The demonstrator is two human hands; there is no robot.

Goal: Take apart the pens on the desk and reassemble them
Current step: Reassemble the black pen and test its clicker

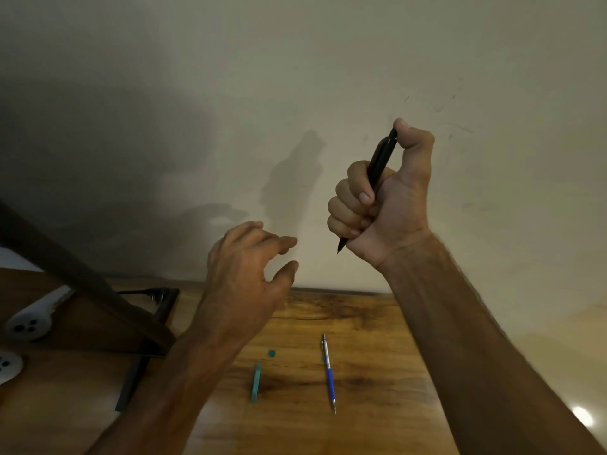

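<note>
The black pen (377, 165) stands tilted inside the fist of the right hand (384, 205), which is raised above the desk (377, 326) with the wrist bent and the palm side turned to the camera. The four fingers (345, 205) are curled tight around the barrel. The thumb (414, 139) is bent over and presses on the top end. The tip of the pen comes out below the little finger and points down. The left hand (243, 274) is lower and to the left of that tip. Its fingers are loosely curved and a little apart, thumb separate, and they hold nothing. Under the left fingertips, on the desk, lie a small teal piece (272, 353) and a teal tube (256, 382), near each other but apart. A blue and silver pen (329, 372) lies below the right fist. Further left of the left hand are a dark wooden frame (98, 290) and a white power strip (29, 323).
</note>
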